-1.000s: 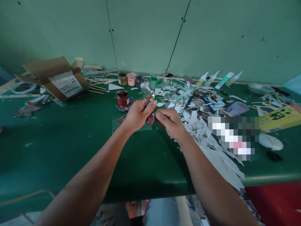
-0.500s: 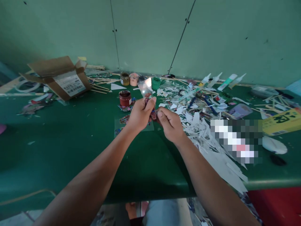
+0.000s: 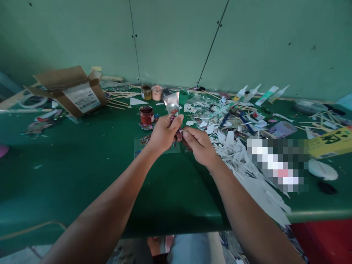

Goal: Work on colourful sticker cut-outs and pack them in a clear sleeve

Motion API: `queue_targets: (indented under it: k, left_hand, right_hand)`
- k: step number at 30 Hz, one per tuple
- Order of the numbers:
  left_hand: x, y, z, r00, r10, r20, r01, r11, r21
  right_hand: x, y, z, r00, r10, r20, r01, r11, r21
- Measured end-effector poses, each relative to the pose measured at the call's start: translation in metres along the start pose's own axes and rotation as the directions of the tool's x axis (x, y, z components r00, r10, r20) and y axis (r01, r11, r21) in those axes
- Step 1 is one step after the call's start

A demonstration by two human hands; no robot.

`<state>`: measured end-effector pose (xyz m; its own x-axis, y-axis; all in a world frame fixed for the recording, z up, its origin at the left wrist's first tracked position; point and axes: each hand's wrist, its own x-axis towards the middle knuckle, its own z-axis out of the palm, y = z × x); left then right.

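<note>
My left hand is closed around a small, glittery red patterned piece, the thumb pressed along its front. A clear plastic film sticks up above that thumb and catches the light. Close on its right, my right hand has thumb and fingers pinched together at the lower edge of the piece; what lies between those fingertips is too small to make out. Under and behind my left hand, more colourful glittery pieces lie on a clear sheet. Beside them stands an open jar of dark red.
Several paint jars, one green, line the back by the wall. An open cardboard box sits at the left with thin wooden sticks. White paper scraps heap up on the right, near glue bottles and a yellow box.
The right fingertips have shifted slightly at the lower edge of the piece. The film above the left thumb has tilted a little. Otherwise both hands keep nearly the same place.
</note>
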<state>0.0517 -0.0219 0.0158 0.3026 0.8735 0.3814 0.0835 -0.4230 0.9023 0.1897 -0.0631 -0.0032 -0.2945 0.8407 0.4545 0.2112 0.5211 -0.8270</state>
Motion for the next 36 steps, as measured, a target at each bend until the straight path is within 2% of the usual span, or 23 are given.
queue_targets:
  k: [4, 9, 11, 13, 16, 18, 22, 24, 27, 30, 33, 36]
  left_hand:
    - [0.001, 0.001, -0.006, 0.99, -0.014, 0.14, 0.011, 1.0, 0.021]
    - [0.002, 0.002, -0.01, 0.982, 0.007, 0.188, -0.016, 0.999, 0.044]
    - [0.002, 0.003, -0.009, 0.986, 0.002, 0.167, -0.006, 1.0, 0.025]
    - [0.002, 0.002, -0.008, 0.995, -0.014, 0.095, 0.012, 1.0, 0.018]
    - [0.002, -0.003, -0.004, 0.998, -0.047, 0.053, 0.045, 0.999, 0.028]
    - [0.0, -0.008, -0.001, 0.995, -0.055, 0.086, 0.053, 0.998, 0.023]
    - [-0.001, -0.014, 0.001, 0.985, -0.119, 0.126, 0.128, 0.99, -0.063]
    - [-0.002, -0.013, 0.001, 0.97, -0.167, 0.174, 0.193, 0.97, -0.15]
    - [-0.003, -0.009, 0.001, 0.937, -0.184, 0.297, 0.253, 0.944, -0.213]
    - [-0.004, -0.005, 0.004, 0.922, -0.167, 0.35, 0.243, 0.952, -0.188]
    - [-0.004, -0.003, 0.007, 0.941, -0.151, 0.304, 0.22, 0.954, -0.206]
    - [-0.002, -0.001, 0.005, 0.96, -0.13, 0.246, 0.193, 0.948, -0.251]
  right_hand:
    - [0.001, -0.002, -0.003, 0.991, 0.074, 0.11, -0.102, 0.955, 0.278]
    - [0.001, -0.005, -0.004, 0.983, 0.102, 0.149, -0.152, 0.916, 0.37]
    - [0.002, -0.005, -0.002, 0.989, 0.106, 0.106, -0.137, 0.927, 0.349]
    - [0.003, -0.003, -0.001, 0.994, 0.108, -0.035, -0.093, 0.952, 0.292]
    - [0.005, 0.0, -0.001, 0.963, 0.118, -0.242, -0.069, 0.977, 0.204]
    - [0.006, 0.001, -0.001, 0.96, 0.149, -0.238, -0.106, 0.978, 0.182]
    - [0.007, 0.003, 0.0, 0.969, 0.209, -0.135, -0.182, 0.966, 0.186]
    - [0.007, 0.004, 0.0, 0.95, 0.232, -0.207, -0.188, 0.959, 0.211]
    - [0.009, 0.007, -0.002, 0.896, 0.241, -0.373, -0.163, 0.96, 0.228]
    - [0.01, 0.008, -0.004, 0.896, 0.195, -0.399, -0.128, 0.973, 0.19]
    - [0.01, 0.007, -0.004, 0.905, 0.091, -0.416, -0.051, 0.993, 0.106]
    - [0.007, 0.005, -0.005, 0.906, -0.028, -0.423, 0.0, 0.998, -0.067]
